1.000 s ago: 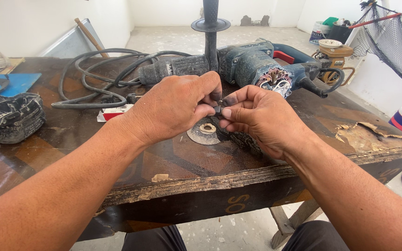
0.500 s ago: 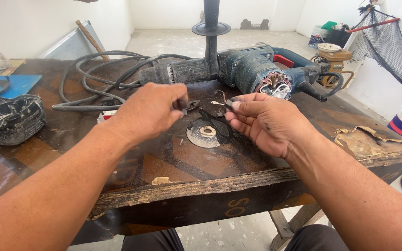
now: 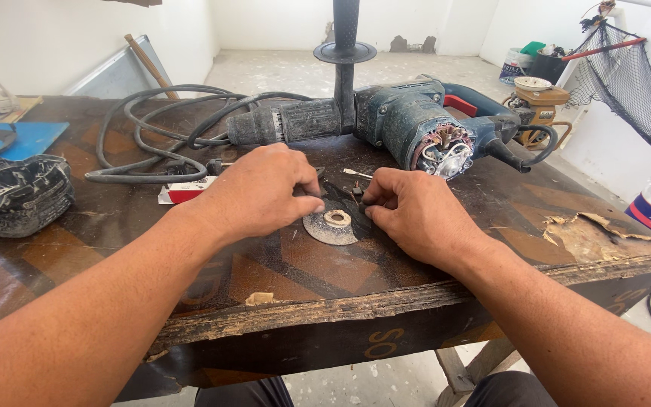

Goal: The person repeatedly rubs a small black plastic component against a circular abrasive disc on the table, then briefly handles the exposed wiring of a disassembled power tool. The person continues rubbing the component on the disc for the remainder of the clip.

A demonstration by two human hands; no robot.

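My left hand (image 3: pixel 258 192) rests knuckles up on the worn wooden table (image 3: pixel 431 290), its fingertips pinched on a small dark part at the left edge of a round grey grinding disc (image 3: pixel 333 224). My right hand (image 3: pixel 410 212) lies just right of the disc, with thumb and forefinger closed on another small dark piece (image 3: pixel 357 190). The disc lies flat between both hands. Behind them a blue-green rotary hammer (image 3: pixel 397 120) lies on its side with its rear cover off and the motor end bare. A small screw (image 3: pixel 356 173) lies near it.
A black power cable (image 3: pixel 152 128) coils at the back left, beside a red and white packet (image 3: pixel 186 192). A dark dirty cover (image 3: pixel 13 192) sits at the far left next to a blue sheet (image 3: pixel 28 139). The table's front edge is splintered. Buckets and a net stand at the right.
Both hands were raised and joined on a small part above the disc. They have moved apart and come down to the table on either side of the disc.
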